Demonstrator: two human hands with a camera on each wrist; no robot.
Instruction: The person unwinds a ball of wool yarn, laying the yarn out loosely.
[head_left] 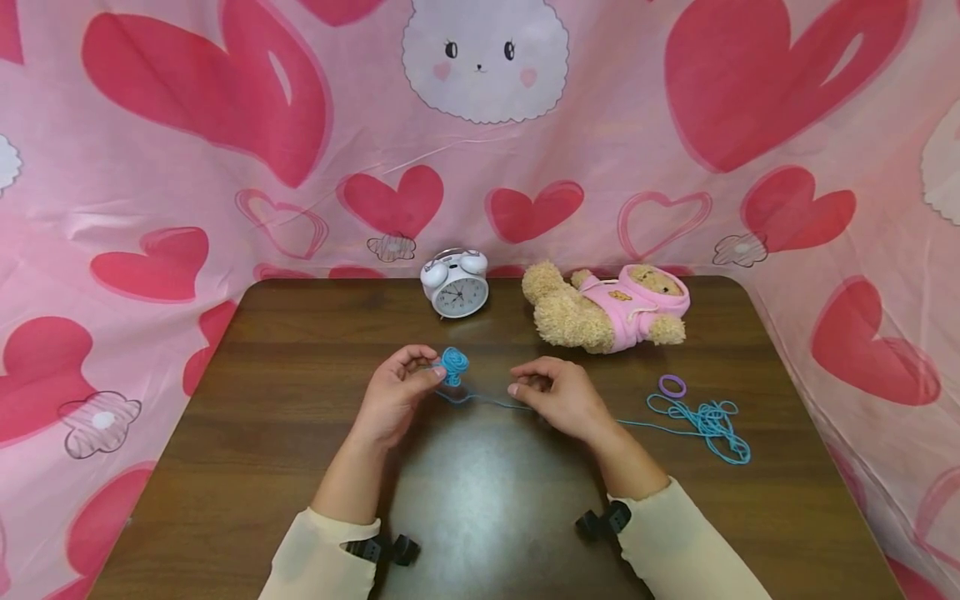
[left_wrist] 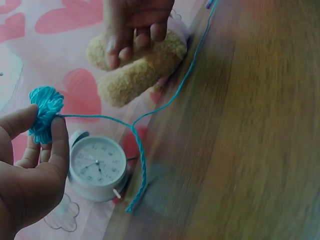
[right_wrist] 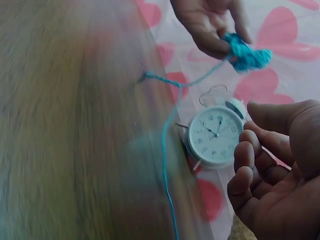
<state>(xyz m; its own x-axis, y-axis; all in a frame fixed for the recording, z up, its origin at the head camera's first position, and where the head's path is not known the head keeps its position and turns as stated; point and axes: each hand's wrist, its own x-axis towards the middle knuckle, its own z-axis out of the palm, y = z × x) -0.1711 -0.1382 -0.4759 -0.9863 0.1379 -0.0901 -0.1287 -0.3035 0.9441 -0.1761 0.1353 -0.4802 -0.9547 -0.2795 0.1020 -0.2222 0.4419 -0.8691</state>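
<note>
Over the middle of the surface [head_left: 480,517], the left hand [head_left: 393,392] pinches a small blue yarn bundle [head_left: 453,364] between thumb and fingertips. To its right, the right hand [head_left: 567,398] hangs with its fingers loosely bent and apparently holding nothing; the yarn strand [right_wrist: 164,145] runs past it without any visible grip. With only one hand holding, a slackened pinch would probably let loops slide off the bundle and undo its shape.

Between the hands, the strand doubles back on itself in a twisted tail [left_wrist: 142,160], seen in the left wrist view. That kink looks like the weakest spot: slack yarn has room to curl up, and a sharp tug could tighten it into a knot.

Farther right, the strand leads to a loose yarn pile [head_left: 711,423] of overlapping loops, which could snarl if pulled quickly. Just beyond the pile's far left side lies a purple ring [head_left: 662,384], near enough that a loop might catch and drag it. On the far side, the white alarm clock [head_left: 460,297] and the teddy bear [head_left: 611,312] sit apart from the yarn and seem little risk.
</note>
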